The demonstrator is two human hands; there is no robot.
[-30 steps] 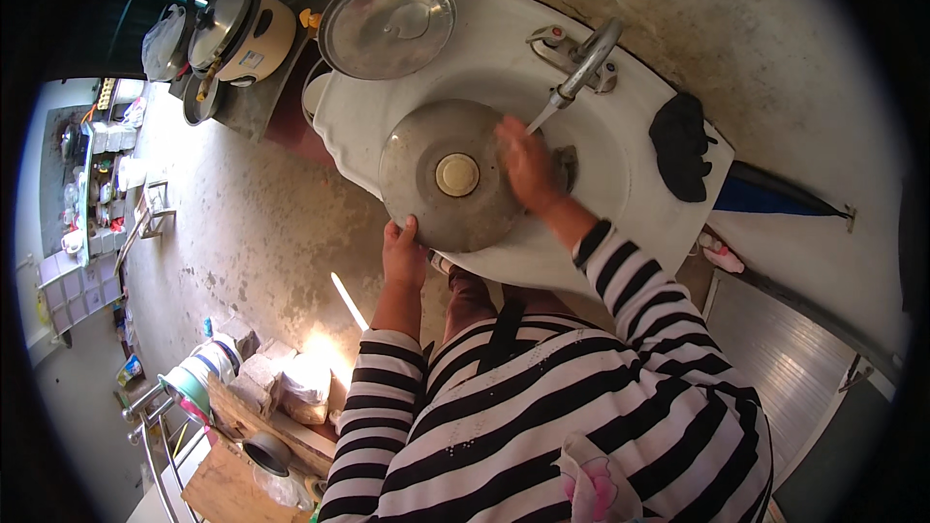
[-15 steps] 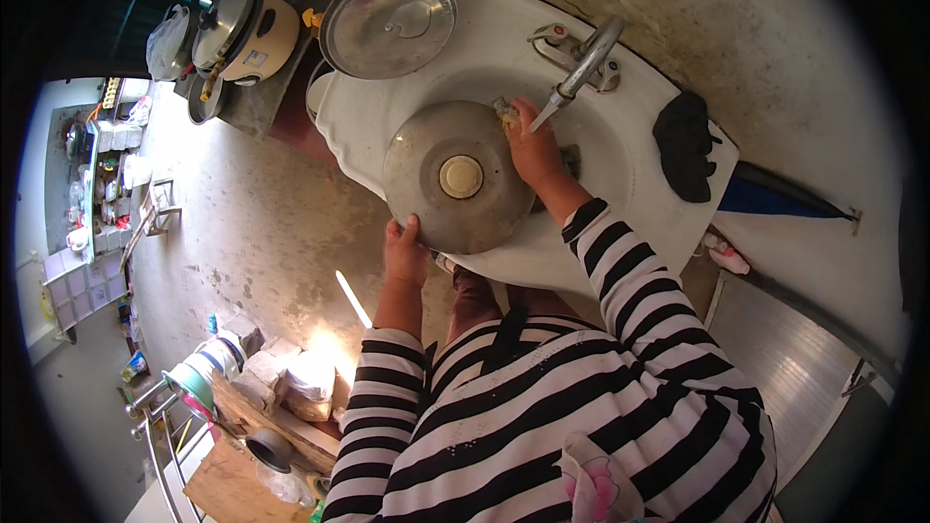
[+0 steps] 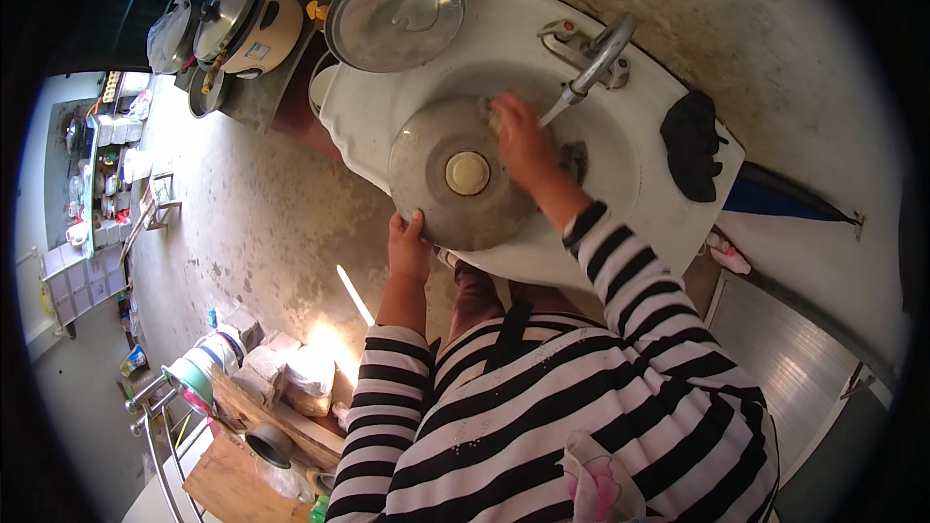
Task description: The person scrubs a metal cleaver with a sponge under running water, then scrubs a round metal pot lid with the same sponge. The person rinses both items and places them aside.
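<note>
Lid: a round grey lid point(image 3: 463, 217) is held over the sink point(image 3: 628, 232), its lower left part projecting past the sink's near edge.
Knob: a pale round knob point(image 3: 467, 172) is fixed at the lid's centre.
Left hand: the lid's near-left rim is gripped by the left hand point(image 3: 409, 247); the thumb is laid on top, the other fingers are partly hidden.
Right hand: a small greyish pad point(image 3: 493, 116), blurred, is held in the right hand point(image 3: 526, 147) against the lid's upper right part.
Hand spacing: the hands are kept apart.
Tap: the spout of the tap point(image 3: 610, 46) is pointed down beside the right hand.
Sink top: a pan point(image 3: 395, 21) is placed at the upper left, a black cloth point(image 3: 691, 147) at the right.
</note>
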